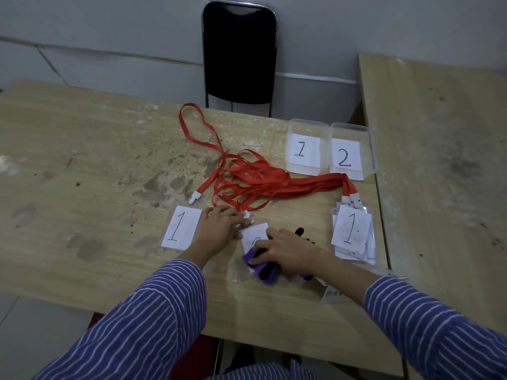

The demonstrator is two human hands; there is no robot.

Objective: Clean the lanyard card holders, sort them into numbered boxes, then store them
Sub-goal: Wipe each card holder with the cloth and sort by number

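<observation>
A card holder (253, 234) lies at the table's front middle, its number mostly covered. My left hand (219, 229) presses flat on its upper left edge. My right hand (285, 253) grips a purple and black cloth (263, 271) on the holder's lower part. A holder marked 1 (181, 227) lies to the left. A stack of holders (352, 231), the top one marked 1, sits at the right. Red lanyards (255, 179) tangle behind them. Two clear boxes marked 1 (304, 149) and 2 (347, 154) stand at the back right.
A black chair (238, 53) stands behind the stained wooden table (96, 174). A second table (439, 160) adjoins on the right. A small paper or plastic piece (336, 293) lies under my right forearm.
</observation>
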